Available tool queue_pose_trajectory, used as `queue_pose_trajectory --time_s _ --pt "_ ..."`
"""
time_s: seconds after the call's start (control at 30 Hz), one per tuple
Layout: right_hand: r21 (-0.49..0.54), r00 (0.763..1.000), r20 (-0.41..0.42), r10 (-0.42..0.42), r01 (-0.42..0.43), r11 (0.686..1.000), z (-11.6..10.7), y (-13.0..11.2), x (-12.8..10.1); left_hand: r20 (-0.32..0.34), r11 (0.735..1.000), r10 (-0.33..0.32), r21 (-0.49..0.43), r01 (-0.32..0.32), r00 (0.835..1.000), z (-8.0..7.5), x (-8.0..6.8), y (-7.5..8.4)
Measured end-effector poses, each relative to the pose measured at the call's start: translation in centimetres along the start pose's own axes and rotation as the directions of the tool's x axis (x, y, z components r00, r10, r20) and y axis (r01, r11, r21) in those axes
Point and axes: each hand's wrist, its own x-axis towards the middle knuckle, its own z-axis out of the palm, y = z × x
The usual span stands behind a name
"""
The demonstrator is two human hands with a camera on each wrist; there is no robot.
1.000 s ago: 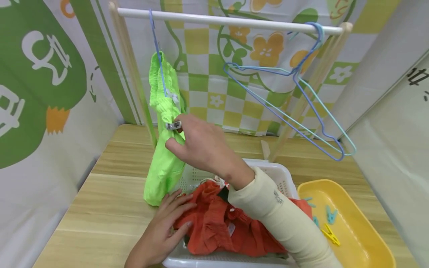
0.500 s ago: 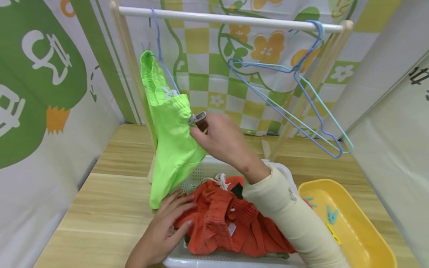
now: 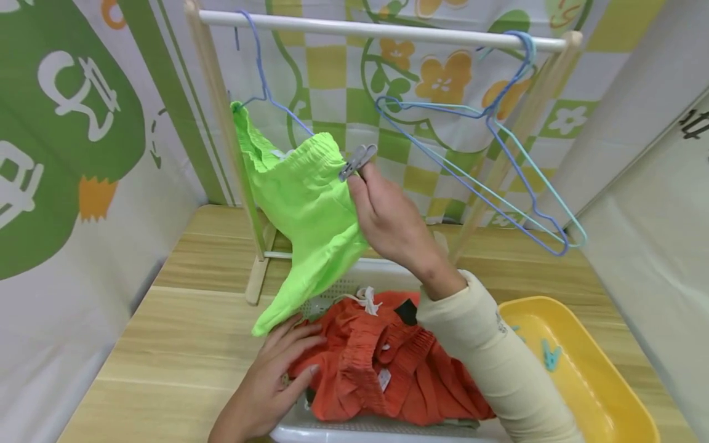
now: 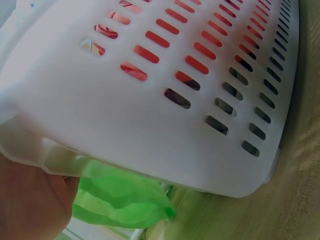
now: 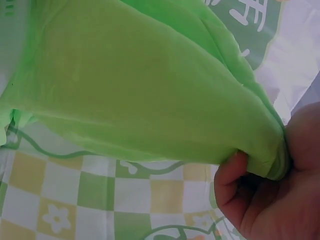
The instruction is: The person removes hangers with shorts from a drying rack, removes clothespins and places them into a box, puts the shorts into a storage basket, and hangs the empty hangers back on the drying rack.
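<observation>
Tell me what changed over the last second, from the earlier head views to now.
The right hand, gripping the green shorts and a grey clothespin, rose and swung right, spreading the waistband along the blue hanger. The left hand stayed resting on the orange garment in the white basket.

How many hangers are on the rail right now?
3. One blue hanger hangs at the rail's left end, carrying the green shorts. A second blue hanger and a teal hanger hang together at the right end.
</observation>
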Motion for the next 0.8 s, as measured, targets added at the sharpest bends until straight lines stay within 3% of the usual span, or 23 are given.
queue_pose_trajectory --time_s 0.37,0.8 --pt "0.041 0.980 -0.171 -0.102 0.111 0.993 -1.4 0.4 0.1 0.008 0.998 -0.013 -0.064 0.014 1.000 0.0 0.0 -0.3" --pt "0.037 0.950 -0.294 -0.102 0.118 0.992 -4.3 0.8 -1.3 0.009 0.996 0.009 -0.088 -0.008 1.000 0.0 0.0 -0.5"
